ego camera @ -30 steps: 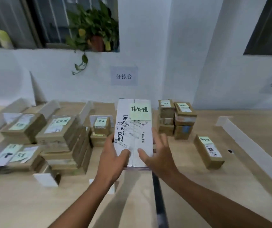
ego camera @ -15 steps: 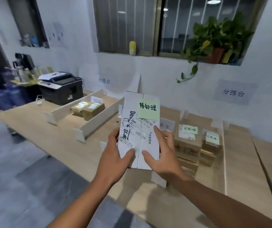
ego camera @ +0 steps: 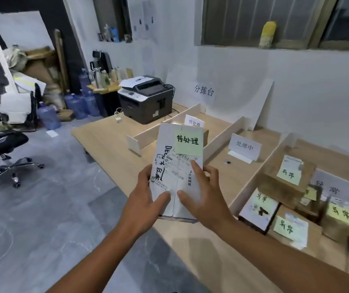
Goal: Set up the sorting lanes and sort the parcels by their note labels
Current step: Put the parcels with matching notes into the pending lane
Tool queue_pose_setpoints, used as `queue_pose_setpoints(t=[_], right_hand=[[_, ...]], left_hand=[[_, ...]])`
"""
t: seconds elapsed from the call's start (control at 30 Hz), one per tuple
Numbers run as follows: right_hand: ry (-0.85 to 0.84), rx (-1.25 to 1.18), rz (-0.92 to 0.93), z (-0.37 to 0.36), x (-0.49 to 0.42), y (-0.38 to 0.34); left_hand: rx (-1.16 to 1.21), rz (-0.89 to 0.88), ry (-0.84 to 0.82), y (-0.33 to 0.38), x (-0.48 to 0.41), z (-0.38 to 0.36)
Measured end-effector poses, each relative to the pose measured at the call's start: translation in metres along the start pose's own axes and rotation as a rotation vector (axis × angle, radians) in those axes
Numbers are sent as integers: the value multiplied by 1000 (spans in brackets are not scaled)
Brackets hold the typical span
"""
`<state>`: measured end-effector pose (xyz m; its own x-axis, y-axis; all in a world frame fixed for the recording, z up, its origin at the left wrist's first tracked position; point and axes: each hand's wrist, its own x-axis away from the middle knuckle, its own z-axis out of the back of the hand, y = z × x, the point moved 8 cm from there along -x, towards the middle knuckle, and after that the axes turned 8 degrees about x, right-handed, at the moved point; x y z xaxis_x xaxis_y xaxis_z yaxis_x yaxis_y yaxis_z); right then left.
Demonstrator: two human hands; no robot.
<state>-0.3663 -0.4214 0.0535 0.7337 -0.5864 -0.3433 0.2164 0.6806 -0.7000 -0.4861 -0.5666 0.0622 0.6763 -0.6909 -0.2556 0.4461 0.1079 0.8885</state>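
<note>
Both hands hold one white parcel. The left hand grips its left edge with the thumb lying on the front. The right hand grips the right edge, with the thumb on the front and the fingers spread along the side. The parcel is up in the air over the near edge of the wooden table, and its long side points away from the person.

A green sticky note with three black hand-written signs sits on the top right part of the parcel, above a printed shipping label. Just behind the parcel a white card stands in a lane, and it shows the same signs as the note. A brown box peeks out behind the parcel's top right corner.

To the right of the parcel a white board stands on its edge as a lane wall, and past it stands a second white card. Farther right of the parcel lie brown parcels with yellow notes, packed close together.

Behind the parcel and a little to the left, a dark printer sits on the table. Far to the left of the parcel, on the grey floor, are a black office chair and blue water bottles.
</note>
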Motion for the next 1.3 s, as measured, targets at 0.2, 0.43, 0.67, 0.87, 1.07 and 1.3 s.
queue_pose_setpoints(t=[0.2,0.43,0.67,0.87,1.07,1.3], right_hand=[[2,-2,-72,-92,-135,46],[3,52,-268,-168,-248,96],[-35,120,-550,-235,-296,161],[-96,162,-812,-275,-308,190],[-86,183,-1015,-297,-313,230],[-106,222,-1138,-324,-299,267]], left_hand=[[-62,104,-56,-88,-145,26],[-94,162,-259,-166,-292,32],[-40,157,-518,-268,-385,-2],[2,174,-766,-342,-425,-37],[103,226,-864,-383,-444,-69],[173,353,-908,-419,-424,-103]])
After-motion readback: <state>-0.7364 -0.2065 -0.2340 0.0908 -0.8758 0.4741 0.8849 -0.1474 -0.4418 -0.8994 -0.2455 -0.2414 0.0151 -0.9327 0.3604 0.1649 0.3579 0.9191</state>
